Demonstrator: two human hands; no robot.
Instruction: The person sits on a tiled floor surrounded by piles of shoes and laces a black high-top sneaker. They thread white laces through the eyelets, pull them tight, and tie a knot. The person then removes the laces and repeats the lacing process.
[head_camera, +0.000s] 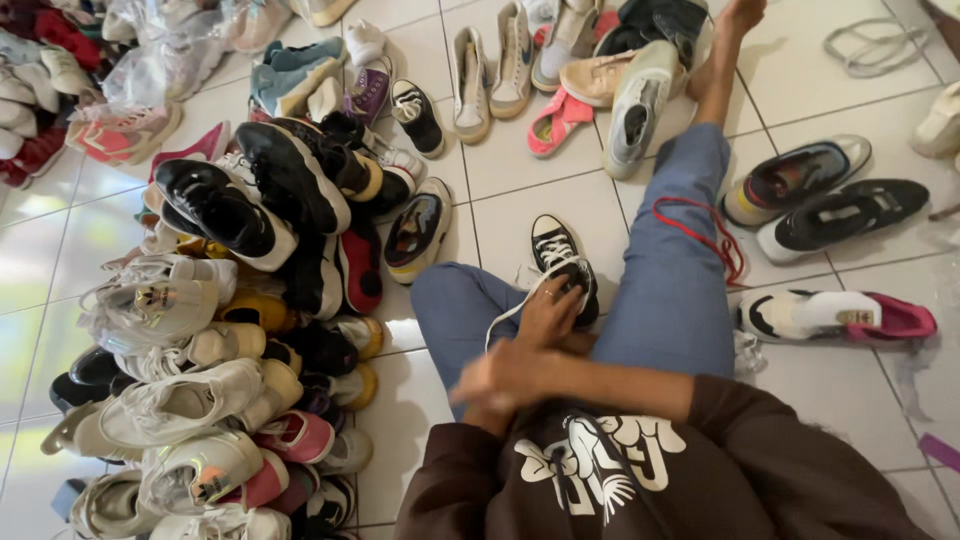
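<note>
I sit on a tiled floor in blue jeans and a brown hoodie, with my forearms crossed over my lap. A black high-top sneaker (560, 262) with white laces stands between my legs. My left hand (548, 315), a ring on one finger, reaches up from under the other arm and grips the sneaker's near end. A loose white lace (515, 310) runs down past that hand. My right hand (492, 382) is crossed over to the left just below it. It is blurred by motion, and I cannot make out its hold.
A big heap of sneakers (220, 330) fills the floor to my left. More shoes lie at the back (520, 70) and to the right (835, 215), among them a white and pink one (840, 315). A red lace (700, 235) lies over my right leg.
</note>
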